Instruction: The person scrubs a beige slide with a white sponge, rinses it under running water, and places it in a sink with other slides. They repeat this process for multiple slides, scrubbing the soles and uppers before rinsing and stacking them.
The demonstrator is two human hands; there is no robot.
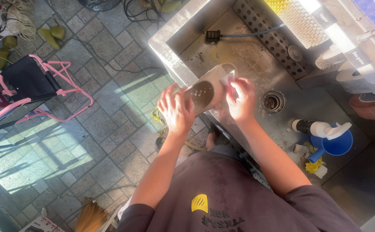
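My left hand (176, 109) grips a white shoe (207, 86) by its heel end, sole turned up, over the edge of a metal sink (256, 64). The sole looks dark and dirty. My right hand (240, 99) presses a small white cloth or sponge (227, 80) against the side of the shoe near the toe. Both hands are held over the sink's left rim.
A drain (273, 102) sits right of my hands. A spray bottle (318, 127) and blue funnel (333, 146) lie at the sink's right. Brushes (297, 21) are mounted at the back. A pink-framed folding chair (32, 83) stands on the paved floor (101, 124) at the left.
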